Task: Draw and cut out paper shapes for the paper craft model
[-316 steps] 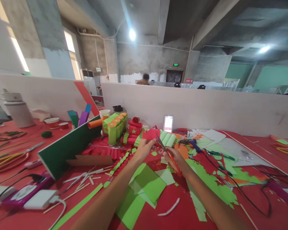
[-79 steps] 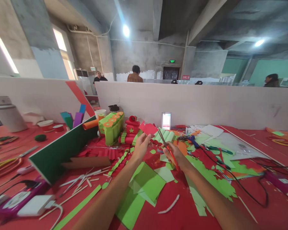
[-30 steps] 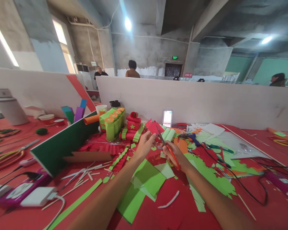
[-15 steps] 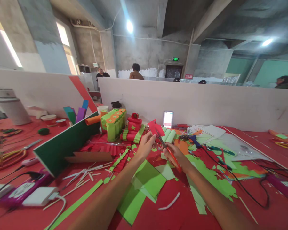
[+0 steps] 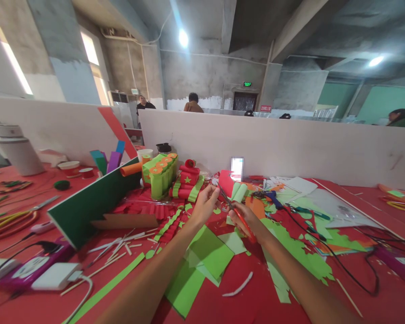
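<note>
Here, right hand (image 5: 245, 219) on scissors (image 5: 238, 213), left hand (image 5: 205, 202) on red paper (image 5: 227, 182)

From my distant seat, nearest first: both forearms (image 5: 162, 270) run off the bottom edge, with bright green sheets (image 5: 209, 254) overlapping between them on the red table (image 5: 384, 306). To the left, a white adapter (image 5: 57, 275) sits in a purple power strip (image 5: 30, 267).

And now the hands, mid-table! The right is wrapped around the orange handles; the left pinches the red paper at its near left side, though the exact contact is too small for me to make out. The scissors' long axis slants, tips away from me and to the left, handles back toward the right wrist. The blades cross in front of the paper's lower part; whether they bite it, I can't tell. Pale green rolls (image 5: 239, 192) lie just behind.

Farther left, past the green board (image 5: 87, 209), come the containers: a red-and-white bowl (image 5: 69, 168) and a small red cup (image 5: 87, 173), contents not readable from here. A white cup (image 5: 145, 154) is half hidden by a green-and-orange paper model (image 5: 160, 177), its inside unclear too. The grey bottle (image 5: 18, 153) stands upright, capped. A phone (image 5: 236, 168), its screen pixelated, leans at the white partition (image 5: 290, 144), which hides most of a person in brown (image 5: 193, 104).
</note>
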Demonstrator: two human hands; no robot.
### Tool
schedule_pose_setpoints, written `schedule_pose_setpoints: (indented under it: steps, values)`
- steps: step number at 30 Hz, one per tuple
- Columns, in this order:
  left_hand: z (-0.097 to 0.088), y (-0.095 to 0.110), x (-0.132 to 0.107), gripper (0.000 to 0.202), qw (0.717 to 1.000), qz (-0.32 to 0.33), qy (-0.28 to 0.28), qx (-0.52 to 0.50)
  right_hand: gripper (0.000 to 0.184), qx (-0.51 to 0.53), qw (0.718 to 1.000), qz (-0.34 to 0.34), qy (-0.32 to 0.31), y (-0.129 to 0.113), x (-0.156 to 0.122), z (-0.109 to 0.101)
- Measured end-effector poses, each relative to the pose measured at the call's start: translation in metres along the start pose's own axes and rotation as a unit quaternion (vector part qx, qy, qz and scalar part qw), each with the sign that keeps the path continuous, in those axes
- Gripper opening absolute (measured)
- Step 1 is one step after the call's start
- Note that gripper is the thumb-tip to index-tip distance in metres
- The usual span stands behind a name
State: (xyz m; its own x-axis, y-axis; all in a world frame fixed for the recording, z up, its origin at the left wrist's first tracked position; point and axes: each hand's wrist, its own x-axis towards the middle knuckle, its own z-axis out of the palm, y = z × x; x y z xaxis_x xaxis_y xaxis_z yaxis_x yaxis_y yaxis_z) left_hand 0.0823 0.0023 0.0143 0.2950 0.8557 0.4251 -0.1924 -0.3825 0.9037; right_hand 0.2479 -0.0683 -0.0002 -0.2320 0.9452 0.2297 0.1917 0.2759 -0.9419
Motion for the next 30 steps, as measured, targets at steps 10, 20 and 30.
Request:
schedule_pose_setpoints:
  steps: [10, 20, 30]
  values:
    - [-0.0016, -0.0010, -0.0003, 0.028, 1.000, 0.001, -0.010, -0.004, 0.042, 0.011, 1.000, -0.001, -0.004, 0.0049, 0.0027, -0.0003]
    - [-0.0005, -0.0059, 0.0015, 0.028, 1.000, 0.004, 0.004, 0.003, 0.042, 0.003, 1.000, 0.002, -0.013, 0.0011, -0.0004, -0.0001]
    - [-0.0011, -0.0060, 0.0018, 0.027, 1.000, 0.008, 0.003, 0.017, 0.041, 0.010, 1.000, 0.007, -0.016, 0.0042, 0.0012, -0.0006]
